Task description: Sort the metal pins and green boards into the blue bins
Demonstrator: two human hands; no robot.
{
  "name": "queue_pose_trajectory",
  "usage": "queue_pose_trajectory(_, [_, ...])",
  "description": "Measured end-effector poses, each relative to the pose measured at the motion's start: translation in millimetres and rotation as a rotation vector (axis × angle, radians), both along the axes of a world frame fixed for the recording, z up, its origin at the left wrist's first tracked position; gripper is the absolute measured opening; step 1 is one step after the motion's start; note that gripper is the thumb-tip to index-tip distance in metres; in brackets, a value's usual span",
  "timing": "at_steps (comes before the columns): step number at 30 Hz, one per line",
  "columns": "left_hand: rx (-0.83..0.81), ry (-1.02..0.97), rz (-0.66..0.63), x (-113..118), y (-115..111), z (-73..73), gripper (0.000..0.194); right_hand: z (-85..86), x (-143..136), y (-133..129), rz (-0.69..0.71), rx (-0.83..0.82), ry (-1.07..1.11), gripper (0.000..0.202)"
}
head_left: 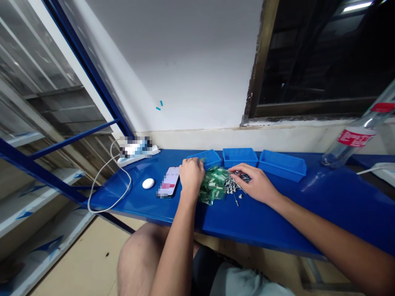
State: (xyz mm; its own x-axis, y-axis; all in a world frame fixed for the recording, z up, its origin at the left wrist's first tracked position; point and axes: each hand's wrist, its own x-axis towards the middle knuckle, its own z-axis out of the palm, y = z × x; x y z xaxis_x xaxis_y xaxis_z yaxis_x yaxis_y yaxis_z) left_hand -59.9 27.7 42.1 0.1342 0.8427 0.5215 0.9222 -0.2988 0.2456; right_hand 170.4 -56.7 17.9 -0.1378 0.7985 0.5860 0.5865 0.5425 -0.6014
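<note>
My left hand (191, 174) is at the front left corner of the left blue bin (211, 156), fingers bent down and closed. A bit of green shows by its fingertips, but I cannot make out what they hold. Just right of that hand lies a heap of small green plastic packets (212, 185). Beside the heap is a pile of shiny metal pop rivets (230, 187). My right hand (254, 183) reaches over this pile from the right, thumb and fingers apart, the fingertips close to the packets. One loose rivet (236, 200) lies in front.
A middle blue bin (240, 156) and a right blue bin (282, 166) stand along the wall. Left are a phone (168, 181), a white oval object (148, 183), and a power strip (138, 157) with a looping cable. A plastic bottle (352, 142) stands at the right.
</note>
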Motion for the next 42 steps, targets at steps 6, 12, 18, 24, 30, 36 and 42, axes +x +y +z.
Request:
queue_pose_trajectory(6, [0.004,-0.025,0.200,5.2,-3.0,-5.8,0.028,-2.7,-1.9,1.8,0.077,0.041,-0.111,0.019])
queue_pose_trajectory(12, [-0.043,-0.081,0.194,3.7,1.8,-4.2,0.024,-7.9,-1.7,7.4,0.104,0.065,-0.177,0.020])
queue_pose_trajectory(18, [-0.022,-0.020,0.228,2.2,4.9,-7.2,0.033,-16.0,-4.4,16.0,0.162,0.095,-0.339,0.030])
queue_pose_trajectory(24, [-0.031,0.036,0.227,1.0,13.4,-8.4,0.035,-20.3,-3.4,22.9,0.149,0.090,-0.402,0.031])
queue_pose_trajectory(30, [0.097,-0.084,0.167,0.3,11.4,-6.6,0.028,-20.0,-4.8,23.2,0.159,0.071,-0.393,0.028])
queue_pose_trajectory(36, [0.271,-0.206,-0.258,34.8,-5.7,-2.3,0.021,-20.3,-6.5,28.4,0.146,0.094,-0.435,0.033])
queue_pose_trajectory(42, [0.269,-0.215,-0.664,52.3,-22.8,-6.5,0.022,-22.0,-7.6,29.8,0.125,0.088,-0.452,0.034])
